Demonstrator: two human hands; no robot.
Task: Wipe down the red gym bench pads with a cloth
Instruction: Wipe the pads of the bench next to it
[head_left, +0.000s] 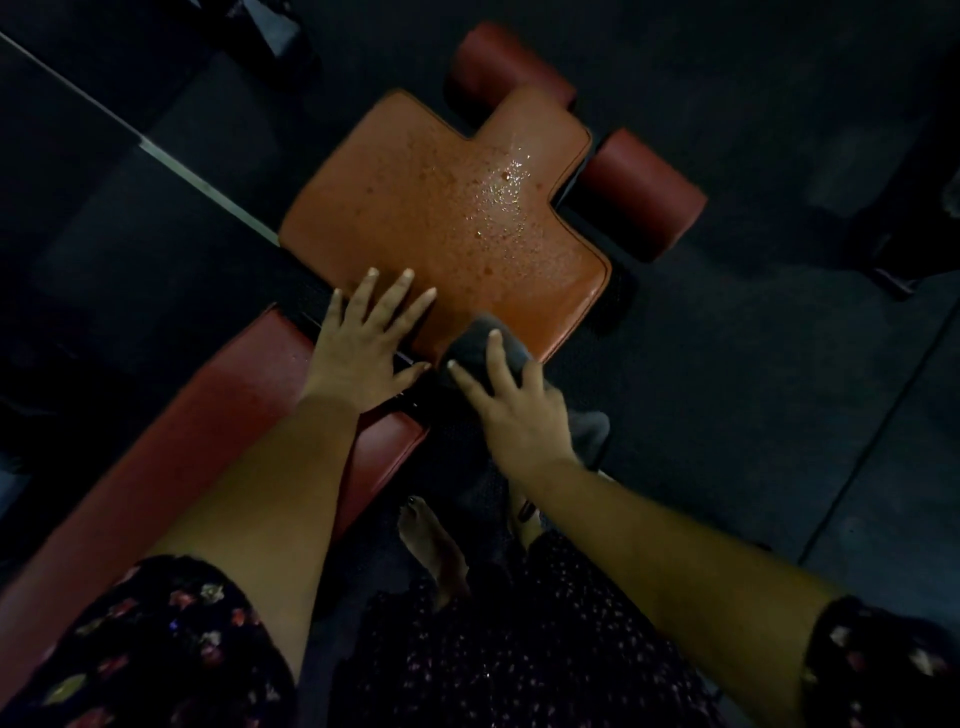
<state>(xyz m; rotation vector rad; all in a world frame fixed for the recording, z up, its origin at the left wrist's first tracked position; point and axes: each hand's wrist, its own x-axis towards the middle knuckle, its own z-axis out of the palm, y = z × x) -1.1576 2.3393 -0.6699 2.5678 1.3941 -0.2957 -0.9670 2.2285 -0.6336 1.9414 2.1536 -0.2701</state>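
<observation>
The grey cloth (470, 340) lay on the near corner of the wet seat pad (441, 208), and the right hand (519, 410) gripped it with curled fingers. The left hand (358, 348) rested flat, fingers spread, across seat pad and back pad (208, 415).

Seat pad (441, 208): glossy vinyl, wet droplets; cloth (480, 345): matt.
</observation>
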